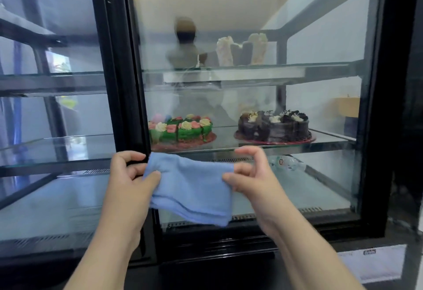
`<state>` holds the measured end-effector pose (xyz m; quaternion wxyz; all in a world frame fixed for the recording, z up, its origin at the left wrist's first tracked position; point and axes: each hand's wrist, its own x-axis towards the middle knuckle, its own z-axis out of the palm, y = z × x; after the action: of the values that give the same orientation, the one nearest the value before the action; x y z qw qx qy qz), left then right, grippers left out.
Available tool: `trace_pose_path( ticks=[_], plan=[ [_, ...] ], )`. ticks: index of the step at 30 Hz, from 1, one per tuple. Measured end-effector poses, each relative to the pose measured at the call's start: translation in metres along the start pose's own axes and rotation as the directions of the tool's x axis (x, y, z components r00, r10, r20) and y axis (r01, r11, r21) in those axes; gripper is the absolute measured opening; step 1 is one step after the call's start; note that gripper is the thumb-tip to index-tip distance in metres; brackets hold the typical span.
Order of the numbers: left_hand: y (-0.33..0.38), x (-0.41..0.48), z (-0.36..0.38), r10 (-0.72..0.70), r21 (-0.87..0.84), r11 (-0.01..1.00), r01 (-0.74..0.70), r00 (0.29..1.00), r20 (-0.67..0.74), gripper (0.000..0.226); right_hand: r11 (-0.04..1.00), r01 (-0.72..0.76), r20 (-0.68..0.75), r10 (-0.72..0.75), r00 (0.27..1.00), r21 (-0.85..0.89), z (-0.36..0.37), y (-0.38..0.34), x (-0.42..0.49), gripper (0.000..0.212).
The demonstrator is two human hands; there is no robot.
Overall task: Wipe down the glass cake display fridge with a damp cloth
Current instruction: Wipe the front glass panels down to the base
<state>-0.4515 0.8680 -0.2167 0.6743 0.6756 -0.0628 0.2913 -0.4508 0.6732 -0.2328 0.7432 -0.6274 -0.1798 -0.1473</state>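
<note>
In front of the glass display fridge (320, 26), both hands hold a blue cloth (192, 189) stretched between them, left hand (130, 175) and right hand (249, 175) fingers pinching its upper corners, seemingly folding it before wiping.

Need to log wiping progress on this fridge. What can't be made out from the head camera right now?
- Blue cloth: head view, dampness does not show; its gripped ends hide under the left hand and right hand.
- Top-shelf cake slices: head view, blurred behind haze and reflections.
- Clear object on the bottom shelf: head view, blurred, label too small.
- Display fridge: head view, top cut off by the picture's edge.
</note>
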Motion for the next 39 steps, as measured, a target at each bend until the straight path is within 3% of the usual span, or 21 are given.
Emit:
trace_pose_path(
  ticks=[2, 4, 7, 9, 12, 14, 17, 19, 20, 21, 22, 23, 24, 25, 26, 28, 29, 30, 33, 36, 39],
  plan=[
    [-0.007, -0.003, 0.002, 0.09, 0.309, 0.946, -0.095, 0.995, 0.03, 0.034, 0.985, 0.077, 0.015, -0.075, 0.997, -0.153, -0.002, -0.017, 0.011, 0.043],
    [-0.006, -0.009, 0.012, 0.179, 0.441, 0.865, -0.238, 0.969, 0.174, 0.039, 0.916, 0.163, 0.163, -0.109, 0.981, -0.367, 0.001, -0.032, 0.023, 0.041],
    [0.003, -0.014, 0.031, 0.073, 0.402, 0.883, -0.243, 0.916, 0.395, 0.018, 0.807, 0.252, 0.269, -0.12, 0.955, -0.534, 0.006, -0.045, 0.032, 0.038],
    [0.005, -0.012, 0.037, 0.039, 0.328, 0.926, -0.19, 0.908, 0.416, 0.005, 0.832, 0.23, 0.253, -0.112, 0.961, -0.505, -0.002, -0.049, 0.032, 0.037],
    [0.007, -0.011, 0.039, 0.033, 0.239, 0.96, -0.145, 0.908, 0.418, 0.006, 0.869, 0.104, 0.26, 0.029, 0.965, -0.484, -0.025, -0.041, 0.025, 0.035],
    [0.007, -0.009, 0.038, 0.003, 0.176, 0.981, -0.086, 0.904, 0.427, 0.007, 0.881, 0.052, 0.248, 0.075, 0.966, -0.469, -0.035, -0.032, 0.019, 0.021],
    [0.012, -0.003, 0.043, 0.007, 0.136, 0.987, -0.086, 0.869, 0.494, 0.004, 0.896, 0.094, 0.162, -0.024, 0.986, -0.435, -0.035, -0.041, 0.022, 0.011],
    [0.023, 0.007, 0.052, 0.071, 0.112, 0.983, -0.149, 0.856, 0.513, 0.016, 0.794, 0.196, 0.119, -0.156, 0.981, -0.576, -0.03, -0.061, 0.03, 0.009],
    [0.03, 0.014, 0.058, 0.13, 0.102, 0.974, -0.204, 0.862, 0.49, 0.023, 0.643, 0.247, 0.089, -0.268, 0.959, -0.725, -0.027, -0.072, 0.039, 0.007],
    [0.038, 0.024, 0.065, 0.211, 0.123, 0.949, -0.291, 0.874, 0.437, 0.028, 0.422, 0.259, 0.059, -0.431, 0.901, -0.869, -0.022, -0.084, 0.048, 0.006],
    [0.048, 0.035, 0.073, 0.304, 0.182, 0.904, -0.387, 0.88, 0.364, 0.028, 0.209, 0.224, 0.049, -0.615, 0.787, -0.952, -0.017, -0.095, 0.059, 0.008],
    [0.06, 0.046, 0.08, 0.385, 0.272, 0.848, -0.454, 0.882, 0.272, 0.026, 0.079, 0.181, 0.061, -0.75, 0.658, -0.98, -0.011, -0.103, 0.07, 0.011],
    [0.07, 0.057, 0.086, 0.451, 0.368, 0.794, -0.484, 0.875, 0.178, 0.024, 0.044, 0.189, 0.07, -0.827, 0.558, -0.981, -0.003, -0.107, 0.08, 0.014],
    [0.079, 0.065, 0.09, 0.489, 0.437, 0.759, -0.482, 0.866, 0.103, 0.021, 0.066, 0.244, 0.07, -0.856, 0.511, -0.968, 0.007, -0.107, 0.089, 0.017],
    [0.086, 0.072, 0.093, 0.501, 0.482, 0.746, -0.46, 0.864, 0.049, 0.019, 0.158, 0.328, 0.047, -0.841, 0.54, -0.931, 0.018, -0.105, 0.096, 0.022],
    [0.09, 0.079, 0.094, 0.499, 0.529, 0.739, -0.416, 0.866, -0.015, 0.017, 0.46, 0.417, -0.091, -0.749, 0.656, -0.784, 0.033, -0.093, 0.104, 0.029],
    [0.088, 0.082, 0.093, 0.505, 0.547, 0.729, -0.412, 0.863, -0.023, 0.019, 0.556, 0.436, -0.156, -0.725, 0.671, -0.708, 0.034, -0.084, 0.108, 0.027],
    [0.087, 0.084, 0.09, 0.518, 0.566, 0.711, -0.418, 0.855, -0.019, 0.02, 0.557, 0.473, -0.179, -0.755, 0.631, -0.682, 0.032, -0.074, 0.112, 0.022],
    [0.084, 0.088, 0.078, 0.572, 0.618, 0.641, -0.456, 0.82, 0.011, 0.021, 0.319, 0.523, -0.05, -0.885, 0.464, -0.791, 0.023, -0.046, 0.123, 0.017],
    [0.087, 0.089, 0.062, 0.657, 0.599, 0.568, -0.565, 0.749, 0.085, 0.012, 0.163, 0.426, 0.028, -0.912, 0.408, -0.89, 0.021, -0.035, 0.132, 0.018],
    [0.089, 0.09, 0.036, 0.792, 0.693, 0.363, -0.623, 0.598, 0.123, 0.009, -0.003, 0.304, 0.128, -0.912, 0.391, -0.953, 0.029, -0.033, 0.128, 0.043]
  ],
)
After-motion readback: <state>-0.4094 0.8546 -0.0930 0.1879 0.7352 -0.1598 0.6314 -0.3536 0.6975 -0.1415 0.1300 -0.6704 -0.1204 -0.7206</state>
